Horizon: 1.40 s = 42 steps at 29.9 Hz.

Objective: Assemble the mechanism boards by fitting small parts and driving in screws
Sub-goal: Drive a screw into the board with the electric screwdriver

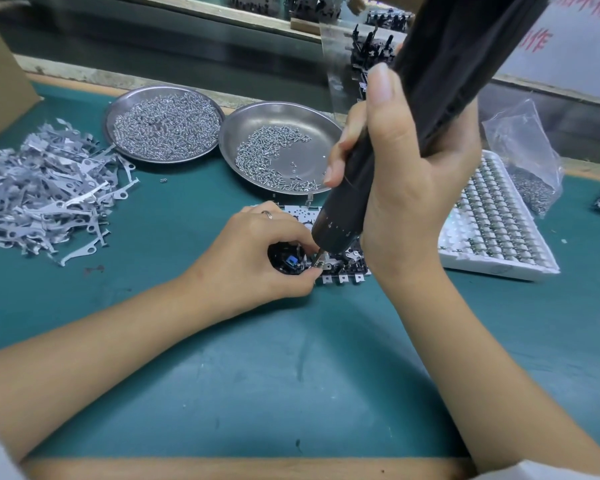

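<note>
Green matting covers the table (pixel 291 358); my left grip (pixel 257 258) pinches the mechanism board (pixel 340 268) steady beneath it, while my right grip (pixel 406 174) wraps the black screwdriver (pixel 440 81), its tip on the board just beside my left fingertips.

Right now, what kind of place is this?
Probably a factory workbench. Two metal dishes hold heaps of tiny screws, stamped metal pieces lie piled on the green mat, and the hands work an electric screwdriver on a small board.
</note>
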{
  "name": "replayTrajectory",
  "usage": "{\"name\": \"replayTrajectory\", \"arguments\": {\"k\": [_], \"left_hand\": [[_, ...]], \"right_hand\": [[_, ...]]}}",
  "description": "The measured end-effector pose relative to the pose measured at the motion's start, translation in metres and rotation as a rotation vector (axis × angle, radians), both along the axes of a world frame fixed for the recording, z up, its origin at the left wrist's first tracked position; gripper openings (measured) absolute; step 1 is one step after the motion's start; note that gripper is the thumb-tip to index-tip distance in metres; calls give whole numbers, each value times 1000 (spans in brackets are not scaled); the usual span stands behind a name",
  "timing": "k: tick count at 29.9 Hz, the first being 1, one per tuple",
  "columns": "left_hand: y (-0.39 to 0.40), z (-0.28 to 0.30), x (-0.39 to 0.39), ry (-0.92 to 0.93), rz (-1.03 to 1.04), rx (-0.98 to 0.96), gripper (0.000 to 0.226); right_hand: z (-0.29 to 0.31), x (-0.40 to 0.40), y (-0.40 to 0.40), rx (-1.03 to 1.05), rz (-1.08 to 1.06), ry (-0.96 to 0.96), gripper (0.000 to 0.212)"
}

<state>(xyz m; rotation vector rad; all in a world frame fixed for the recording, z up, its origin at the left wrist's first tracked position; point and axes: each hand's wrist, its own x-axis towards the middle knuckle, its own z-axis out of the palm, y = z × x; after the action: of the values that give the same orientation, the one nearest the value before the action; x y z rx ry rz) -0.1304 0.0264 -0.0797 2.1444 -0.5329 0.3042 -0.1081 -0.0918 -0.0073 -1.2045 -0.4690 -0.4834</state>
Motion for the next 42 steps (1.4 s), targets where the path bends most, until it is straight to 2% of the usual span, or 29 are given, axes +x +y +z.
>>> {"name": "replayTrajectory", "arguments": {"k": [5,9,14,19,34,39,42], "left_hand": [[0,0,-1,-1,-4,-14,15],[0,-1,-1,7,8,-16,23],[0,0,-2,-3,2,-8,22],[1,1,-3,9,-12,-15,22],[1,0,-2,-13,-28,-10,21],[-1,1,-5,-52,-7,25,27],[0,3,-4,-84,29,-17,21]], "right_hand": [[2,-1,-3,20,19,-11,22],[5,5,-11,64,6,-37,26],[-4,12,-9,-27,-29,34,18],[-4,11,-12,-5,-1,59,17],[3,13,-22,-21,-9,51,27],[-14,11,-38,-267,-177,-26,41],[-40,-7,-53,-349,-364,-8,20]]}}
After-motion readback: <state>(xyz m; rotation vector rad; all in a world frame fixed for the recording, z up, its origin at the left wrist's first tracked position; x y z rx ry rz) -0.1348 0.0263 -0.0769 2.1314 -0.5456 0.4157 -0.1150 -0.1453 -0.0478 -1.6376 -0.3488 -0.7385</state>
